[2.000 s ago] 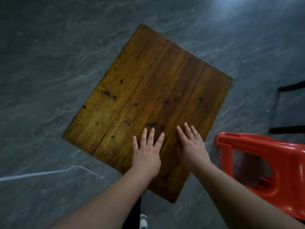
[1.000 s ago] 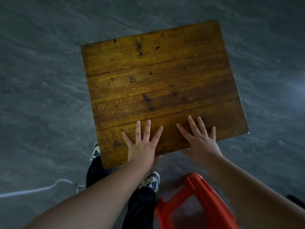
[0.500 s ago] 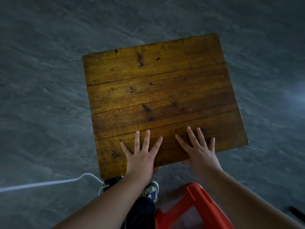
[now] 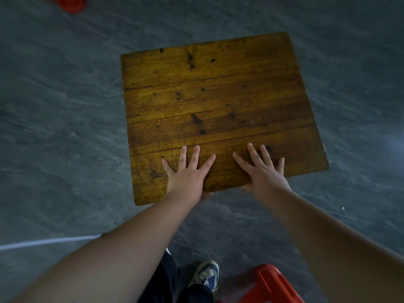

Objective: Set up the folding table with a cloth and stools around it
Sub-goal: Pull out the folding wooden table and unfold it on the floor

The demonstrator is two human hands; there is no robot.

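Note:
The wooden folding table point(image 4: 214, 101) stands on the grey floor, its worn plank top bare, with no cloth in view. My left hand point(image 4: 185, 173) and my right hand point(image 4: 264, 173) lie side by side on its near edge. The fingers of both are spread flat on top, and both thumbs reach under the edge, so each hand pinches the tabletop. A red plastic stool point(image 4: 273, 285) sits close behind my right arm at the bottom right, only partly in view.
Another red plastic object point(image 4: 70, 3) shows at the top left corner, cut off by the frame. A white cable point(image 4: 43, 241) runs across the floor at the left. My shoe point(image 4: 206, 274) stands just below the table's near edge.
The tabletop has turned from a diagonal to nearly square in front of me and sits farther from my feet. My hands have kept their hold on the near edge. A red object now shows top left.

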